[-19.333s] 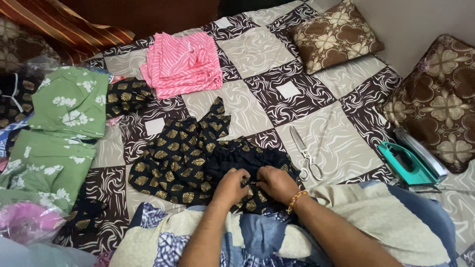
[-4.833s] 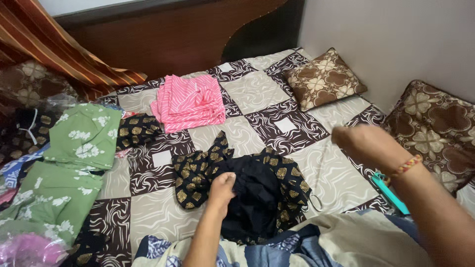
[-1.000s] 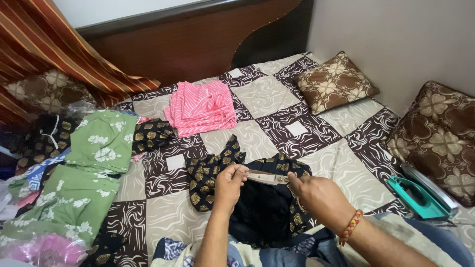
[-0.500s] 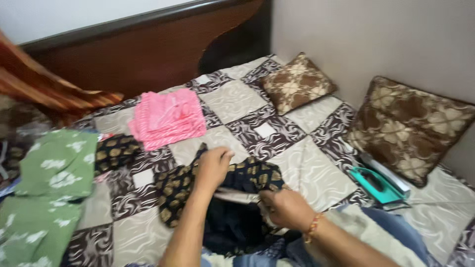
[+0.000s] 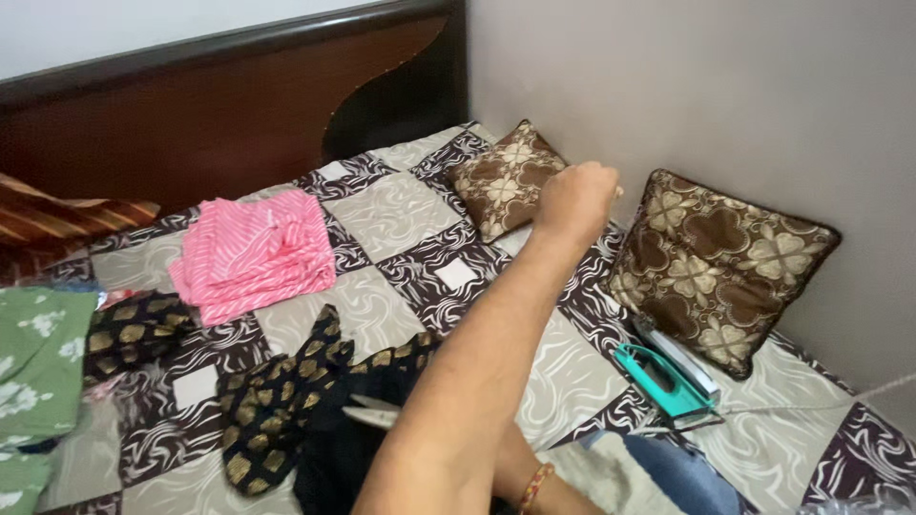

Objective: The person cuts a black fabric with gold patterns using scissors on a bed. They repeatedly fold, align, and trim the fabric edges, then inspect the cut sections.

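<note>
Left hand has risen, fisted, seemingly gripping something.

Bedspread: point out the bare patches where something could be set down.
Free: the bedspread between the pink folded cloth and the small brown cushion; also between the raised left hand and the teal iron. Crowded: the left edge, with green fabric and black-gold garment.

Two brown floral cushions, one teal iron, one pink folded stack, one scissors
</note>
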